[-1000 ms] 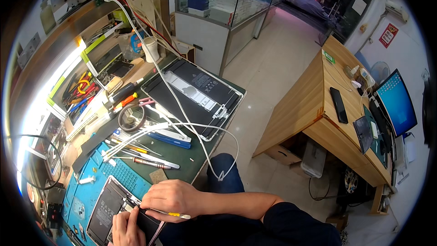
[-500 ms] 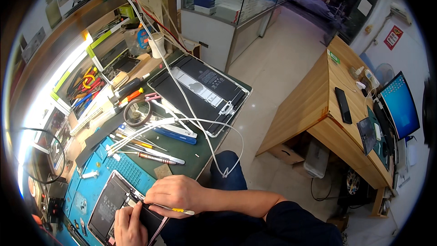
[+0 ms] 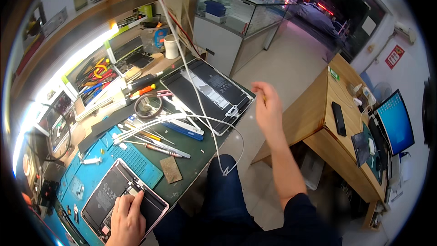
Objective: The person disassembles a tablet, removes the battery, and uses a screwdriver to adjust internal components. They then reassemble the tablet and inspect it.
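On the blue mat lies an opened tablet point(image 3: 102, 207), its black batteries and inner parts exposed within a pinkish frame. My left hand point(image 3: 126, 221) rests on it, fingers stretched, with a fingertip touching the parts near the middle. My right hand point(image 3: 267, 105) is raised beyond the bench's right edge, above the floor. Its fingers are closed on a slim tool, of which only a small yellow bit shows. A second opened tablet point(image 3: 214, 86) lies farther back on the bench, a white cable across it.
Tweezers and screwdrivers point(image 3: 159, 148), a tape roll point(image 3: 148, 105) and a brown pad point(image 3: 170, 170) lie between the tablets. A white cable point(image 3: 242, 148) loops over the bench edge near my knee. To the right stands a wooden desk point(image 3: 314, 109) with a monitor point(image 3: 395, 120).
My right hand has left the near tablet and moved up and to the right, past the bench edge. My left hand stays on the tablet. The view has shifted slightly.
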{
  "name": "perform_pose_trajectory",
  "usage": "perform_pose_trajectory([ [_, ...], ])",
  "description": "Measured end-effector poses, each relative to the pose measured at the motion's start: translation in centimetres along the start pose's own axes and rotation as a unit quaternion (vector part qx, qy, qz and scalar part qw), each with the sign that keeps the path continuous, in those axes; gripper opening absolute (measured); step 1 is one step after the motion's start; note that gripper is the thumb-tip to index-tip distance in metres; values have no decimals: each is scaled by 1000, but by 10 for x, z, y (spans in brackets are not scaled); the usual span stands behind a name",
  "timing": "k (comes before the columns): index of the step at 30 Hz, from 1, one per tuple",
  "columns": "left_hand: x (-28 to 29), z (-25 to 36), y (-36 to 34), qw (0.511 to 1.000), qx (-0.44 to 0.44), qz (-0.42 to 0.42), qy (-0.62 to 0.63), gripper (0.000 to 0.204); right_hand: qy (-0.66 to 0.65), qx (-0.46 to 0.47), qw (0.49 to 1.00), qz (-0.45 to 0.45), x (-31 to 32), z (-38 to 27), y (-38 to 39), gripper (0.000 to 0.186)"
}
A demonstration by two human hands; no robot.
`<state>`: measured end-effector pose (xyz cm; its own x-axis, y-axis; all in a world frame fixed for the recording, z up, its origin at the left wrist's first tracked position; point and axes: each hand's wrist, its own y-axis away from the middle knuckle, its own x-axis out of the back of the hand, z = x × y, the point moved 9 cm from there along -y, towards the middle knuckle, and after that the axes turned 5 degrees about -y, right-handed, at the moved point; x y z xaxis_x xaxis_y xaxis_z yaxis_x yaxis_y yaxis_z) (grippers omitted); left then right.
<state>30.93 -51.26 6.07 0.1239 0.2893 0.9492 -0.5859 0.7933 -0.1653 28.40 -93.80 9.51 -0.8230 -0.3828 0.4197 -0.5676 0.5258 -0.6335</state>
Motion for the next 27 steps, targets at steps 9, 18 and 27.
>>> perform_pose_trajectory([
  [9,4,-5,6,999,3,31,26,59,194,-159,916,-313,-65,95,-50,63],
  [18,5,-12,14,999,-1,45,3,59,-232,-342,858,-306,-56,101,-44,25],
  [27,5,-10,10,999,-9,32,23,57,-169,-18,985,11,89,47,-13,28],
])
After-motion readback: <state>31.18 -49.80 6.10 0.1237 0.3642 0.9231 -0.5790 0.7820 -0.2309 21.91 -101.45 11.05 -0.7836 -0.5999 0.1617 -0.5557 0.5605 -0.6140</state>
